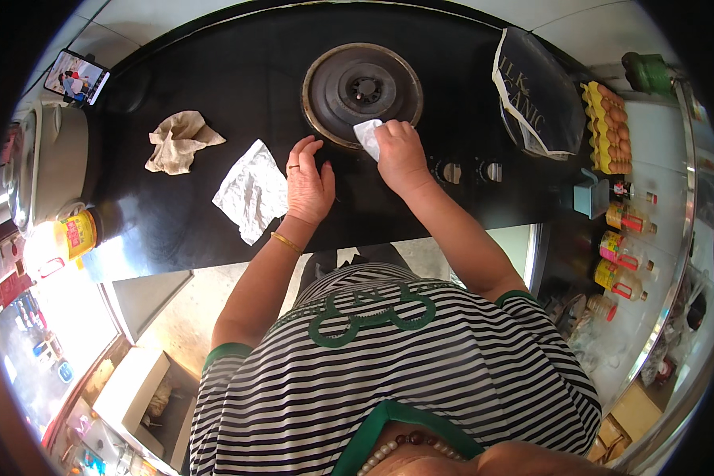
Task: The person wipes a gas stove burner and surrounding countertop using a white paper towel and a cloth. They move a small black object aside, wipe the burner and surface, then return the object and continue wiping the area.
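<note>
My right hand [401, 156] grips a white cloth or tissue [368, 135] against the near right rim of the round gas burner [363, 95], which is set in a black stovetop. My left hand [310, 184] rests on the black surface left of it, fingers slightly apart, holding nothing that shows. Close to its left side lies a crumpled white sheet [253, 190], cloth or paper. Farther left is a rumpled beige cloth [182, 143]. Two control knobs [451, 173] sit to the right of my right forearm.
A dark printed bag [535, 95] and a yellow tray of eggs [610, 128] stand at the right, with several bottles [626, 253] nearer me. At the left are a large lidded appliance [59, 157], a labelled bottle [74, 235] and a phone on a holder [76, 78].
</note>
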`<state>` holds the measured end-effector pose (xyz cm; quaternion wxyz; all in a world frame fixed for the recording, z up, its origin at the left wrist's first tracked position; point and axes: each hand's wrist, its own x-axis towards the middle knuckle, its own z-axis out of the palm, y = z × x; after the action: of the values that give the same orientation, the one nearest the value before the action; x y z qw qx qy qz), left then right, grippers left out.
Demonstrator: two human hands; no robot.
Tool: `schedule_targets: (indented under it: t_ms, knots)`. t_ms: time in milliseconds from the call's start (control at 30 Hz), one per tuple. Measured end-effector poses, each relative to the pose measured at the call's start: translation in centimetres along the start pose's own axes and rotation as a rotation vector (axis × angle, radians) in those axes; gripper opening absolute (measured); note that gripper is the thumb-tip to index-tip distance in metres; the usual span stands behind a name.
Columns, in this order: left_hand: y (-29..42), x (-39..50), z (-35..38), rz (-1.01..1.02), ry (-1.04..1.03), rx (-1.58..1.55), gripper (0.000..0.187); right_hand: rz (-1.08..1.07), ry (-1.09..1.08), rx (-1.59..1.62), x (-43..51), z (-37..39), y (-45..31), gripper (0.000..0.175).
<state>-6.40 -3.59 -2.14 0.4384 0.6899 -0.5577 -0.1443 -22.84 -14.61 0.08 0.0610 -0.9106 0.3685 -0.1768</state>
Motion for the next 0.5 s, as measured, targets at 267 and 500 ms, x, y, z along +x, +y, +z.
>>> schedule_targets:
  t_ms: [267, 500]
  knots:
    - [-0.1, 0.0, 0.1, 0.019, 0.003, 0.009, 0.042, 0.101, -0.03, 0.444, 0.9, 0.2, 0.5, 0.011]
    - [-0.1, -0.1, 0.1, 0.014, -0.002, 0.014, 0.043, -0.036, 0.082, 0.328, 1.3, 0.0, -0.3, 0.01]
